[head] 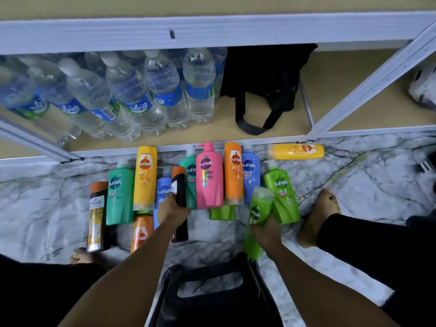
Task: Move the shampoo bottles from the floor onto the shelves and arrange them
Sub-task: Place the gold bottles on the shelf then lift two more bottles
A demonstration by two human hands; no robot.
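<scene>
Left hand (173, 212) grips a black orange-capped bottle (179, 199); right hand (265, 228) grips a green Sunsilk bottle (258, 208). Other shampoo bottles (210, 178) lie on the marble floor (365, 175) before the bottom shelf (212, 134).

Glossy plastic bottles (209, 178), marble-look floor (365, 175)
</scene>
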